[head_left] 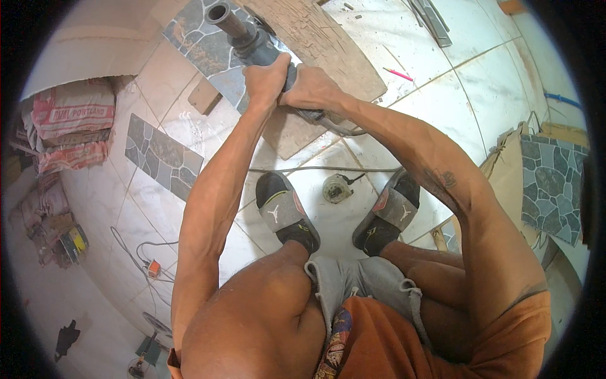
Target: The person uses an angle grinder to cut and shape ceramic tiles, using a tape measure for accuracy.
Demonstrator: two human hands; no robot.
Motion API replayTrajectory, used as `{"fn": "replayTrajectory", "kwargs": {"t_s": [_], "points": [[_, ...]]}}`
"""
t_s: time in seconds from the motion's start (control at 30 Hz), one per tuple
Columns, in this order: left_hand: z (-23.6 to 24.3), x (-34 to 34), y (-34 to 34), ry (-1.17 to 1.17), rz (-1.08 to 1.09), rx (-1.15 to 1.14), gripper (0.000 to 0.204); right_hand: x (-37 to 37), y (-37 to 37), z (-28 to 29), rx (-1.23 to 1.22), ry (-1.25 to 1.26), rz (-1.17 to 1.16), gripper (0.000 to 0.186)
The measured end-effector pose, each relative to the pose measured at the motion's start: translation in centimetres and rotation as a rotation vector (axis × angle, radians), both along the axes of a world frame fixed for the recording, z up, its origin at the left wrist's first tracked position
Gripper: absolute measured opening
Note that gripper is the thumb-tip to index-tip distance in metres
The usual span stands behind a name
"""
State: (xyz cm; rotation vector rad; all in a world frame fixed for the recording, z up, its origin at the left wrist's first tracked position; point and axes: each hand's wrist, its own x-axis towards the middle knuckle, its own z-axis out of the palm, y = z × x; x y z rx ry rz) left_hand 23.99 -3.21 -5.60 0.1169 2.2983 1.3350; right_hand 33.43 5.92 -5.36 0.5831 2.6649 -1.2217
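Note:
A dark angle grinder (pixel 251 47) with a thick, hollow-ended side handle (pixel 227 22) lies over a stone-patterned tile (pixel 196 31). My left hand (pixel 265 79) is closed around the grinder's body, thumb toward the middle. Close beside it, my right hand (pixel 314 87) grips the body's near part. The power cord (pixel 344 131) leaves the tool below my right hand. Beneath the tile is a worn wooden board (pixel 334 47). The grinder's disc, and whether it touches the tile, I cannot make out.
Between my sandalled feet sits a small round container (pixel 337 189), with a cable (pixel 328 168) crossing behind it. A cut tile piece (pixel 164 155) lies left, a pink pencil (pixel 399 74) right. Cement bags (pixel 72 110) are at far left, another patterned tile (pixel 552 183) at far right.

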Motion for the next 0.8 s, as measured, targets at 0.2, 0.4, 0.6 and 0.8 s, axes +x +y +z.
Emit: {"fn": "replayTrajectory", "kwargs": {"t_s": [0.2,0.4,0.6,0.8], "points": [[-0.5,0.1,-0.4,0.001,0.018,-0.015,0.085,0.6,-0.4,1.2,-0.011,-0.041,-0.024,0.062],[-0.9,1.1,0.3,0.127,0.037,-0.043,0.043,1.0,0.2,0.3,-0.017,-0.027,-0.017,0.066],[-1.3,1.1,-0.3,0.143,0.061,-0.017,0.043,1.0,-0.2,0.8,-0.066,-0.066,0.028,0.063],[-1.0,1.7,-0.1,0.156,0.038,-0.021,0.043,1.5,0.0,-0.1,-0.041,-0.04,0.04,0.06]]}}
